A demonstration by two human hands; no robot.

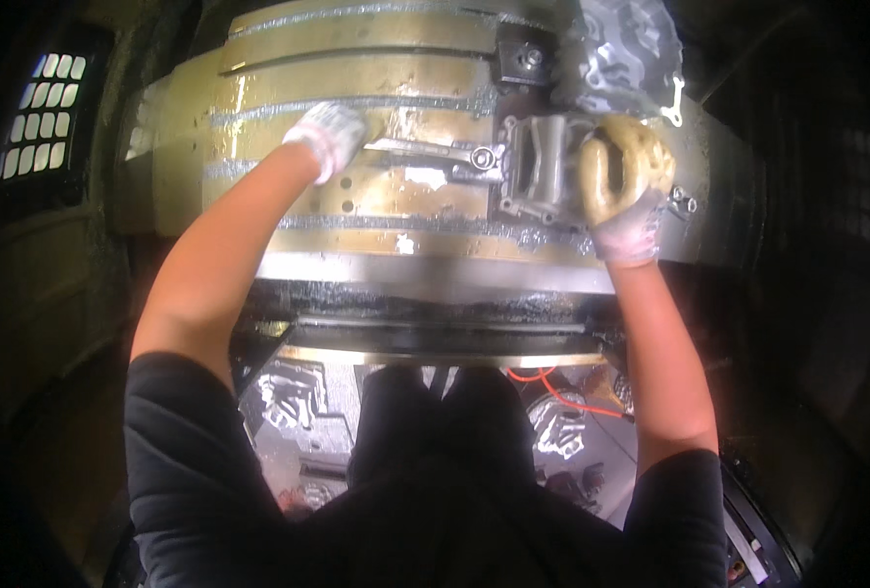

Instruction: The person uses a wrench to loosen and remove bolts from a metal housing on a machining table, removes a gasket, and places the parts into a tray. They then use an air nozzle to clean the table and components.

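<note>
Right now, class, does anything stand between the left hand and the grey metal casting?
Yes. What looks like a wrench spans most of the gap between the left hand and the casting, with a bolt at its right end. Blur hides whether the hand touches the wrench.

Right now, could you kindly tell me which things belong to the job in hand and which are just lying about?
Seemingly in use:
wrench, its end at the left hand
metal casting, at the right hand
slotted table beneath

Apparently lying about, lower down:
loose castings
orange hose
</note>
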